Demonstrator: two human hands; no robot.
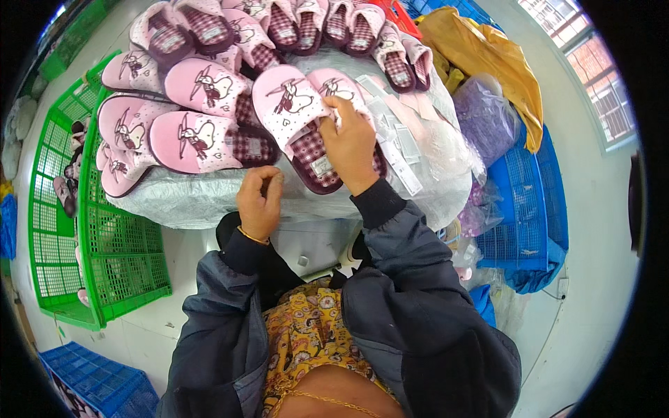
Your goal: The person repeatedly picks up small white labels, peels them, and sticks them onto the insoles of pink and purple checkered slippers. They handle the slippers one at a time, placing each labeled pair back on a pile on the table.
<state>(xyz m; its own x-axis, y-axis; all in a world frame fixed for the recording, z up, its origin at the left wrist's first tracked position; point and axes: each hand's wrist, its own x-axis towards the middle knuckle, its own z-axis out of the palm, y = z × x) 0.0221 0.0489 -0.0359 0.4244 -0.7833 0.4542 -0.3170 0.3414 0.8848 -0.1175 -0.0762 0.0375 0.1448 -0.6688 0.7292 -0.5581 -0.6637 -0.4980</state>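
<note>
My right hand [350, 143] grips a pair of pink slippers [284, 104] above the front of the covered table. Their toes carry a cartoon dog print, and their insoles are dark red check with a small pale label. My fingers close over the inner edges where the two slippers meet. To the left of that pair, my left hand [259, 203] is curled at the table's front edge; whatever its fingers may pinch is hidden. Beside it lies another pink slipper [198, 141], toe to the left, among several matching pairs.
Pale plastic sheeting [188, 209] covers the table. White tags [402, 171] and clear bags [449, 150] lie on its right side. A green crate [125, 258] stands left, a blue crate [519, 209] right, under yellow cloth [488, 59]. Another blue crate [97, 380] sits lower left.
</note>
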